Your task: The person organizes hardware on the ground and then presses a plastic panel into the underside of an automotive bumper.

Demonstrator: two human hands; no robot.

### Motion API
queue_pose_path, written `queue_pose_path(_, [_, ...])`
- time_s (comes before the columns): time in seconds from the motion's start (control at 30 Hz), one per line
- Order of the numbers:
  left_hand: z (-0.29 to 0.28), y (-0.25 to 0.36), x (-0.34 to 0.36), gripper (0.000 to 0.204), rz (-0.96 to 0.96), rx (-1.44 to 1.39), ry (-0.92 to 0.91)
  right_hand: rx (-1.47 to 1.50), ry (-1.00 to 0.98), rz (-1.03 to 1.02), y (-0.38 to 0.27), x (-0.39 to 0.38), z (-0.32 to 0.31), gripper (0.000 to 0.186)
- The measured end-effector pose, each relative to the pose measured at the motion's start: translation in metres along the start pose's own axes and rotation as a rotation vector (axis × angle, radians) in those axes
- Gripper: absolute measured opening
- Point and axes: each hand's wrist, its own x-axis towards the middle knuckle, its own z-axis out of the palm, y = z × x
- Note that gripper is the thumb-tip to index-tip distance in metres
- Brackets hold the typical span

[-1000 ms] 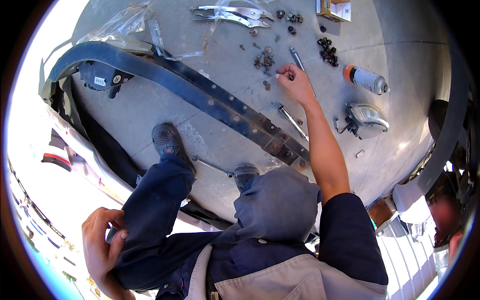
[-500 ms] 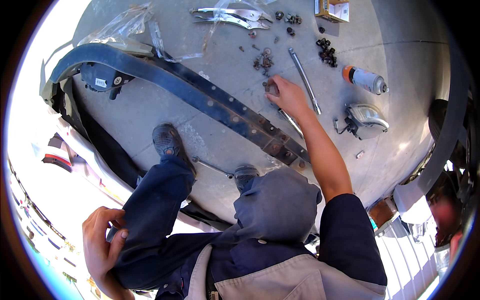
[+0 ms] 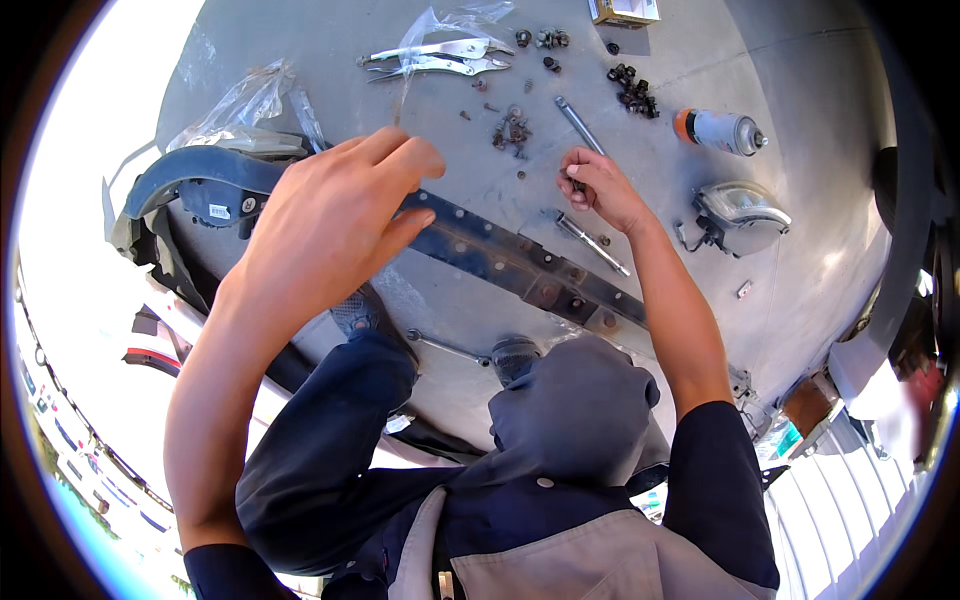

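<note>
My right hand (image 3: 608, 195) is raised over the floor with its fingers closed round a small dark fastener (image 3: 575, 183), whose exact kind I cannot make out. Behind those fingers lies a long steel bar (image 3: 579, 124), partly hidden. A shorter chrome bar (image 3: 592, 243) rests just below the hand. My left hand (image 3: 345, 205) hovers above a long dark metal rail (image 3: 480, 255), fingers loosely bent and thumb apart, with nothing visible in it. Rusty bolts (image 3: 511, 131) lie in a loose group between the hands.
Locking pliers (image 3: 440, 57), plastic film (image 3: 245, 105), dark nuts (image 3: 633, 92), an open box (image 3: 625, 10), a spray can (image 3: 720, 131) and a lamp (image 3: 742, 218) lie on the floor (image 3: 690, 300). A wrench (image 3: 448, 347) is between my feet. A curved dark trim (image 3: 215, 168) is at left.
My left hand has come up and forward from beside my knee to over the rail. My right hand has lifted off the floor, now gripping the small fastener.
</note>
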Motion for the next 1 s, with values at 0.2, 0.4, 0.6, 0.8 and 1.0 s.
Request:
queue_pose_path(0.2, [0.126,-0.056,0.129,0.042,-0.069,0.137,-0.146,0.54,-0.176,-0.179,-0.032,-0.059,0.001,0.023])
queue_pose_path(0.4, [0.176,-0.053,0.165,0.046,-0.03,0.245,-0.175,0.771,-0.045,-0.277,-0.047,-0.084,-0.01,0.03])
queue_pose_path(0.6, [0.184,-0.056,0.173,0.039,-0.083,0.237,-0.188,0.82,0.199,-0.226,-0.03,-0.092,-0.019,0.028])
queue_pose_path(0.8, [0.182,-0.046,0.173,0.036,-0.126,0.227,-0.191,0.926,0.301,-0.293,-0.027,-0.098,-0.018,0.028])
queue_pose_path(1.0, [0.196,-0.049,0.169,0.035,-0.18,0.178,-0.206,0.808,0.28,-0.086,0.002,-0.07,-0.017,0.032])
